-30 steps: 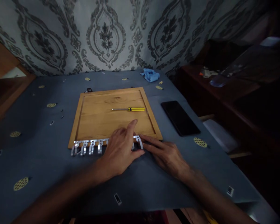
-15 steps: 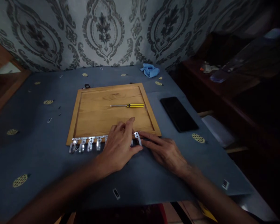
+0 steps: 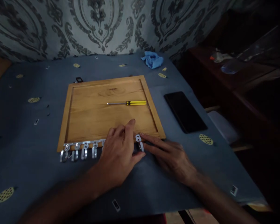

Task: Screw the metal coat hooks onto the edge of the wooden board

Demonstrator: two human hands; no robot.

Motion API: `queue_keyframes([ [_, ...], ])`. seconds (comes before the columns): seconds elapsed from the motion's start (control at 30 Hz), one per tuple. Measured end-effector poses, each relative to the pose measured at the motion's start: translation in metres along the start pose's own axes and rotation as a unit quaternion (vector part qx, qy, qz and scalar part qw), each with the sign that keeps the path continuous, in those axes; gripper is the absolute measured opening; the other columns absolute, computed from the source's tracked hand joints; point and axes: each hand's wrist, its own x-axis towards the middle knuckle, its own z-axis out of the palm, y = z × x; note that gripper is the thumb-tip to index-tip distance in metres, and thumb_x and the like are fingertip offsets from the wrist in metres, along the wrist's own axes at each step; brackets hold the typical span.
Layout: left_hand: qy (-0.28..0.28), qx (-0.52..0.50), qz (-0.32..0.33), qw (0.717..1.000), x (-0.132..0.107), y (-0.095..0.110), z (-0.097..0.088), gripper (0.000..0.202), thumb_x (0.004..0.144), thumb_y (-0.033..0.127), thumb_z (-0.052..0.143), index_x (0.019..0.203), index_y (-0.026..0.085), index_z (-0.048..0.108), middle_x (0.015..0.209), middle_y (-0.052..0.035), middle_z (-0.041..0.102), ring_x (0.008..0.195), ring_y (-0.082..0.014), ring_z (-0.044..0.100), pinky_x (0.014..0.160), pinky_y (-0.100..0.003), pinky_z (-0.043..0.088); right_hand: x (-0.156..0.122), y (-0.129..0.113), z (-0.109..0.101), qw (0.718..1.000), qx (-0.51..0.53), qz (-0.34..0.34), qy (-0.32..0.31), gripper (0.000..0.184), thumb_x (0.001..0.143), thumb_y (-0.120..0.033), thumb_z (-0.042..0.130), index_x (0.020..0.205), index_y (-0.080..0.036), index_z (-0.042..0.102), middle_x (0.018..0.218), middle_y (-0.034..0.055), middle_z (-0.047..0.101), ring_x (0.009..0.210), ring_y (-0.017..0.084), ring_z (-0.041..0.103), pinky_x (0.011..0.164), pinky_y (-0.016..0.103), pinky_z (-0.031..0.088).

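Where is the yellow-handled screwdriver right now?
In the head view, the yellow-handled screwdriver lies on the wooden board, mostly in its right half, beyond the left hand and left of the black phone.

The wearer's view has tipped lower and drawn nearer, so the wooden board (image 3: 91, 116) looks larger than a second ago. The screwdriver (image 3: 136, 103) and blue cloth (image 3: 154, 60) sit higher in the frame, and less of the patterned wall cover (image 3: 130, 34) shows. The furniture (image 3: 1, 67) at far left has mostly slid out of sight. The left hand (image 3: 118, 154) now hides the hook next to the end hook (image 3: 138, 138), which earlier peeked out between them.
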Motion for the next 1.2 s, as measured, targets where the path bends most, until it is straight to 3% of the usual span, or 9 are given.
queue_keyframes([
  [0.27, -0.003, -0.003, 0.0, 1.0, 0.0015, 0.0019, -0.0033, 0.083, 0.079, 0.024, 0.081, 0.141, 0.019, 0.026, 0.12, -0.0115, 0.068, 0.115, -0.0314, 0.063, 0.095, -0.047, 0.048, -0.0006, -0.0014, -0.0019, 0.999, 0.028, 0.016, 0.005, 0.031, 0.097, -0.008, 0.05, 0.117, -0.02, 0.07, 0.134, 0.009, 0.069, 0.094, 0.015, 0.077, 0.076, 0.025, 0.062],
  [0.6, 0.043, 0.003, 0.016, 0.999, 0.0006, 0.0004, 0.0012, 0.09, 0.07, 0.017, 0.088, 0.138, 0.021, 0.029, 0.122, -0.0116, 0.068, 0.112, -0.0306, 0.066, 0.091, -0.045, 0.052, -0.0006, -0.0005, -0.0001, 1.0, 0.016, -0.001, 0.024, 0.028, 0.099, -0.01, 0.047, 0.115, -0.017, 0.07, 0.129, 0.0115, 0.071, 0.099, 0.016, 0.077, 0.078, 0.025, 0.063],
  [0.93, 0.046, 0.013, 0.014, 0.999, -0.0006, 0.0012, 0.0015, 0.087, 0.071, 0.02, 0.089, 0.136, 0.019, 0.031, 0.115, -0.0116, 0.07, 0.109, -0.0308, 0.067, 0.091, -0.046, 0.052, 0.0008, -0.0007, -0.0005, 0.999, 0.006, -0.008, 0.03, 0.028, 0.101, -0.012, 0.045, 0.117, -0.016, 0.068, 0.129, 0.0116, 0.071, 0.092, 0.015, 0.078, 0.072, 0.024, 0.062],
  [1.2, 0.044, 0.021, 0.023, 0.999, -0.0002, 0.002, 0.0003, 0.085, 0.072, 0.022, 0.089, 0.135, 0.017, 0.031, 0.118, -0.0142, 0.069, 0.107, -0.0306, 0.067, 0.088, -0.045, 0.052, 0.002, -0.0032, -0.0019, 1.0, 0.011, -0.001, 0.028, 0.027, 0.102, -0.012, 0.045, 0.115, -0.017, 0.068, 0.129, 0.0111, 0.071, 0.092, 0.014, 0.078, 0.078, 0.023, 0.063],
])
